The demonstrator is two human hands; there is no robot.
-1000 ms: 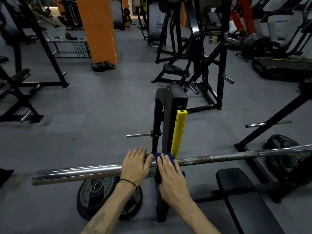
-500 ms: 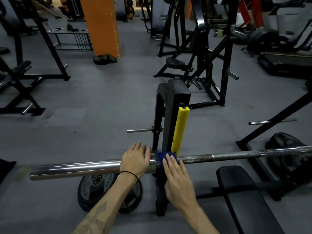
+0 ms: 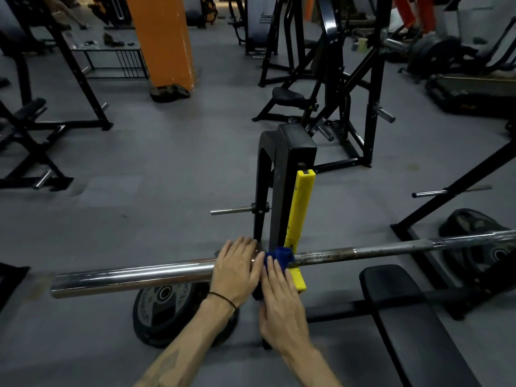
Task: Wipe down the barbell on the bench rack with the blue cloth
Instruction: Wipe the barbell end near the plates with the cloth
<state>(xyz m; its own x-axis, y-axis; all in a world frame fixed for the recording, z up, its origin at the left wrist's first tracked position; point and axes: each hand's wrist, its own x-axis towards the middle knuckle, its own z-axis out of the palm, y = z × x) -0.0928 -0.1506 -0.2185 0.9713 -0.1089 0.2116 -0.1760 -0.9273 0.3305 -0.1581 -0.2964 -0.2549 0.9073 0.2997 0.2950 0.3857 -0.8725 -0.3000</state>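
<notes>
The steel barbell lies across the view on the black bench rack upright, beside the rack's yellow guard. My left hand rests flat on the shiny sleeve near its inner collar, fingers straight. The blue cloth is draped over the bar at the rack. My right hand lies just right of the left, its straight fingers pressing the cloth's near edge against the bar. Most of the cloth is hidden under that hand.
A black bench pad runs to the lower right. A weight plate lies on the grey floor under the sleeve, another plate at right. Black machines and an orange pillar stand further back.
My right hand has slid back toward me, uncovering more of the blue cloth on the bar. My left hand has stayed on the sleeve. The view has tilted slightly.
</notes>
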